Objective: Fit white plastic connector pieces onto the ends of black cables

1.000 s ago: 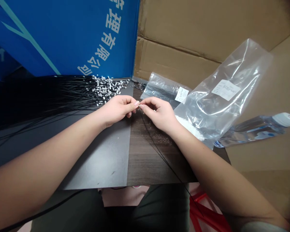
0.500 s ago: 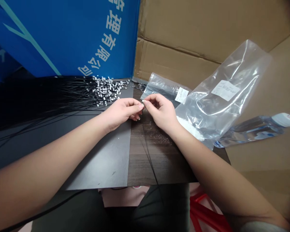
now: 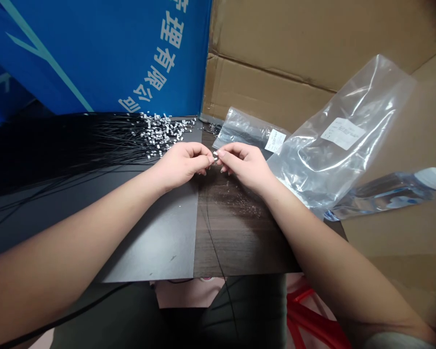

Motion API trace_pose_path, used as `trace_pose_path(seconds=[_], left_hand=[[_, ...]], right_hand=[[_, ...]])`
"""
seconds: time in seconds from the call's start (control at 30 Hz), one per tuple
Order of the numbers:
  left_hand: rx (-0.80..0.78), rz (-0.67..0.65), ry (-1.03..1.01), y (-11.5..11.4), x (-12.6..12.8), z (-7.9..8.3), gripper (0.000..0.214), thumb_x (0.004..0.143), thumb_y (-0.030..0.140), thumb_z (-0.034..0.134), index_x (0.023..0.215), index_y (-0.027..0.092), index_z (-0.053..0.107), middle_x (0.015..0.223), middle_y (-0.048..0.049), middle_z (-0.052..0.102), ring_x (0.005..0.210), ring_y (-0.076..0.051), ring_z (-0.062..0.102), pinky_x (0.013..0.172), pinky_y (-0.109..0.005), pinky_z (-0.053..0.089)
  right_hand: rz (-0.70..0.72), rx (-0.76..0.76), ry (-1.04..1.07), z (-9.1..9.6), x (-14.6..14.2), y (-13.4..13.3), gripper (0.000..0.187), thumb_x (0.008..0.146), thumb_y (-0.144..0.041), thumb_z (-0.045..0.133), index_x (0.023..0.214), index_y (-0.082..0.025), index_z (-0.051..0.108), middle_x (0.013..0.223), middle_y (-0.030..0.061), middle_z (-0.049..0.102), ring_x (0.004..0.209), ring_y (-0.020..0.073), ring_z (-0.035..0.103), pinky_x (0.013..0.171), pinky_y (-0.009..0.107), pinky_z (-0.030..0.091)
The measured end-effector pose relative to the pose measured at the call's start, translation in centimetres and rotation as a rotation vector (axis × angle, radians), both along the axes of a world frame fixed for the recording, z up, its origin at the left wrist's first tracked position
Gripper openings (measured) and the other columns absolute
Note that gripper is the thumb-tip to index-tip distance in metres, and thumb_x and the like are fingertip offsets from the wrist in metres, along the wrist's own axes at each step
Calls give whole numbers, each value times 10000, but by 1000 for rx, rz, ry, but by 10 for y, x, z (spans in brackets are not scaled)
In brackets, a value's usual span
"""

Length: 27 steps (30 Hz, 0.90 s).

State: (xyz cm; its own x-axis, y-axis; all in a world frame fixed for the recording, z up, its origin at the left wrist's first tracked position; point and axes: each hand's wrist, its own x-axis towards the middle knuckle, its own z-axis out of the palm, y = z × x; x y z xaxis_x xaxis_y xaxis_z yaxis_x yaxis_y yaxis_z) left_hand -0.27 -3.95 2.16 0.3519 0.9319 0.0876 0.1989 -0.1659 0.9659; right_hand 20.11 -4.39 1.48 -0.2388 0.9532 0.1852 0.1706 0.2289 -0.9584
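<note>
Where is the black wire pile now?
In the head view, the pile lies at left before the blue panel, its white ends beyond the left hand.

Single head-worn view. Looks forward and down from above lap (image 3: 257, 310), near to work. Left forearm (image 3: 94, 228) enters at lower left, right forearm (image 3: 327, 242) at lower right; left grip (image 3: 187, 165) and right grip (image 3: 244, 166) sit close to frame centre. Wide coverage: front edge of surface (image 3: 160, 242) crosses lower frame, blue panel (image 3: 105, 48) fills upper left, cardboard (image 3: 269, 34) upper right. Upper right corner darkened.
</note>
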Motion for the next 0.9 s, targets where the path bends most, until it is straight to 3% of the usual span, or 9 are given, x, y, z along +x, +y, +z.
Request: trace_pose_path(seconds=[0.13, 0.4, 0.9], left_hand=[[20, -32, 57, 0, -1, 0, 160, 829, 315, 739, 833, 156, 758, 752, -22, 706, 669, -134, 628, 677, -268, 512], [15, -12, 64, -2, 1, 3, 190, 855, 339, 737, 873, 152, 764, 805, -43, 724, 672, -138, 636, 693, -288, 533], [51, -7, 104, -1, 0, 2, 182, 860, 323, 701, 870, 151, 760, 801, -53, 736, 678, -149, 644, 688, -289, 530]], right_hand=[[40, -16, -2, 4, 0, -2, 240, 906, -402, 786, 837, -181, 724, 796, 8, 727, 642, 105, 604, 641, 263, 520], [-8, -85, 52, 1, 3, 1, 261, 883, -404, 823, 818, -174, 720, 756, 13, 723, 599, 96, 590, 595, 254, 491], [4, -55, 29, -1, 3, 1, 223, 899, -373, 796, 803, -182, 733, 760, 18, 731, 597, 100, 590, 590, 267, 495]])
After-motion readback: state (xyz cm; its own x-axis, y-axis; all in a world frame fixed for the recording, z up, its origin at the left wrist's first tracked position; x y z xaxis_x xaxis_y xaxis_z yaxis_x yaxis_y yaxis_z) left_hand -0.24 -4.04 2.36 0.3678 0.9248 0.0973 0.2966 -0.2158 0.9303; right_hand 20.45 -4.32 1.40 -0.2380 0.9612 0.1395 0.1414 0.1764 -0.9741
